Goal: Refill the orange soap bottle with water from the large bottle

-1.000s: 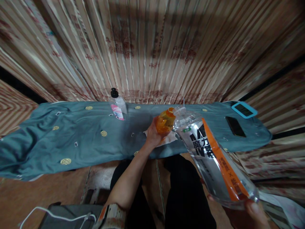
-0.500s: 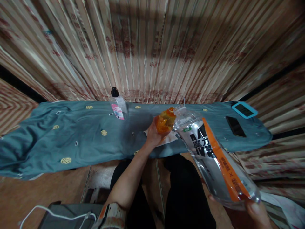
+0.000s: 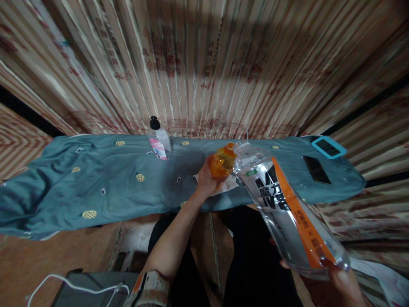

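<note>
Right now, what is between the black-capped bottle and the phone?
In the head view, between the black-capped bottle and the phone come the left hand holding an orange bottle, a pale sheet, and the large clear bottle.

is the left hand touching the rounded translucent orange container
Touching: the head view shows the left hand gripping the rounded translucent orange container, with no gap between them.

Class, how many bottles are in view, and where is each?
3: an orange bottle in the left hand, a large clear bottle in the right hand, and a black-capped bottle standing on the cloth.
</note>
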`<state>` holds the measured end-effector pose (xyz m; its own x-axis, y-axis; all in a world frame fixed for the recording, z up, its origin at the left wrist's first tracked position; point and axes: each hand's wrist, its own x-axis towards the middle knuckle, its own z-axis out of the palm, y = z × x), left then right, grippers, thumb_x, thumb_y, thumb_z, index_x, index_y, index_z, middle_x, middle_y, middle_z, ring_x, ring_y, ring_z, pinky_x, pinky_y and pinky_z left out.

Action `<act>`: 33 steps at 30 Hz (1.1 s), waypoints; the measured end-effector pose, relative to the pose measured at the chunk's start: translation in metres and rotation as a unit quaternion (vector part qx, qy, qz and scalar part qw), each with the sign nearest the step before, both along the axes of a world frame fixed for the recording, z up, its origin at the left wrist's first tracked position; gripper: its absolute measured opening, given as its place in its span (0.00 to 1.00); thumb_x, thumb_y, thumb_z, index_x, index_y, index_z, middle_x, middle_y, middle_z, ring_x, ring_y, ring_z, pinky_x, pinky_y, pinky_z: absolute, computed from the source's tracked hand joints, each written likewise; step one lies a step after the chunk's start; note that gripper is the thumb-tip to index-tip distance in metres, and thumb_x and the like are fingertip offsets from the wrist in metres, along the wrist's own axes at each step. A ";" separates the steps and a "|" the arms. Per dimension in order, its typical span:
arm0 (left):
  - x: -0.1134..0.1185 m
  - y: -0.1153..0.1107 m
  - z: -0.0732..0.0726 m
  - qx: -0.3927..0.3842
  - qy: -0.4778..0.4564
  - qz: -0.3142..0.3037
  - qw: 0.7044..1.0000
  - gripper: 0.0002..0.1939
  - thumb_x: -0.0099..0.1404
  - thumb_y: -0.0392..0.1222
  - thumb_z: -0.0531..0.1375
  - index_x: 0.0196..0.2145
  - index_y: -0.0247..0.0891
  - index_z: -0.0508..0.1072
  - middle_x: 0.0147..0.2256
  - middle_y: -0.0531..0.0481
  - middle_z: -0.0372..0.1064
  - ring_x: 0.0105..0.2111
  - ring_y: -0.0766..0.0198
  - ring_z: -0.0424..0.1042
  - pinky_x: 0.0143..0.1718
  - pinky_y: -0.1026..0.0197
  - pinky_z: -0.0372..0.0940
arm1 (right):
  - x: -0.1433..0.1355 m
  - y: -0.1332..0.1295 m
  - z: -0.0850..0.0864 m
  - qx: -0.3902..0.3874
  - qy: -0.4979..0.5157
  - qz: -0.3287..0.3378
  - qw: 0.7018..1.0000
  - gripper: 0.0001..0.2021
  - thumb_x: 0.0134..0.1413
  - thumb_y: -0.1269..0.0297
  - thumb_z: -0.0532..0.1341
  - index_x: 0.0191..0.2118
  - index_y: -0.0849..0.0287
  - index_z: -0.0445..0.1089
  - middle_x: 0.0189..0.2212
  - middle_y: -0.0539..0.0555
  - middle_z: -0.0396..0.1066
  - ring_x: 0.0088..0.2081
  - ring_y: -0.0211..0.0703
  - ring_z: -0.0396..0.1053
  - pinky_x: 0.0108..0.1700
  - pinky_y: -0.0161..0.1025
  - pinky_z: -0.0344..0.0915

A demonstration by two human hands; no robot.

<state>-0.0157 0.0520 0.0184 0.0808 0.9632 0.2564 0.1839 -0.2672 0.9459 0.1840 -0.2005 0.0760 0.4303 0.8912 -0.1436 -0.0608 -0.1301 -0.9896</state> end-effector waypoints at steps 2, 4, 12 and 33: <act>0.000 0.000 0.001 -0.002 -0.005 0.000 1.000 0.38 0.51 0.41 0.76 0.56 0.40 0.66 0.50 0.44 0.80 0.48 0.51 0.81 0.52 0.50 0.75 | 0.002 0.001 0.004 -0.043 0.067 -0.042 0.996 0.33 0.57 0.42 0.60 0.67 0.43 0.64 0.62 0.53 0.72 0.52 0.53 0.78 0.43 0.42 0.78; 0.000 0.000 0.001 -0.004 -0.004 0.000 1.000 0.38 0.50 0.41 0.76 0.56 0.40 0.66 0.50 0.44 0.79 0.49 0.51 0.81 0.53 0.50 0.75 | 0.007 0.001 0.004 -0.068 0.116 -0.071 0.988 0.35 0.52 0.41 0.63 0.66 0.43 0.65 0.63 0.53 0.71 0.53 0.55 0.77 0.44 0.44 0.78; -0.001 0.001 -0.001 -0.006 -0.003 0.000 1.000 0.38 0.50 0.41 0.76 0.56 0.40 0.67 0.51 0.44 0.79 0.50 0.50 0.80 0.53 0.50 0.75 | 0.000 0.006 0.005 -0.050 0.063 -0.055 0.995 0.43 0.52 0.37 0.62 0.71 0.48 0.58 0.62 0.59 0.71 0.52 0.59 0.77 0.39 0.45 0.77; 0.002 0.003 -0.004 -0.010 -0.025 0.005 1.000 0.38 0.49 0.41 0.75 0.56 0.39 0.67 0.50 0.42 0.79 0.49 0.49 0.80 0.55 0.49 0.74 | -0.019 0.014 0.025 -0.046 0.049 -0.050 0.996 0.42 0.51 0.36 0.64 0.70 0.44 0.61 0.68 0.55 0.64 0.49 0.53 0.78 0.38 0.39 0.76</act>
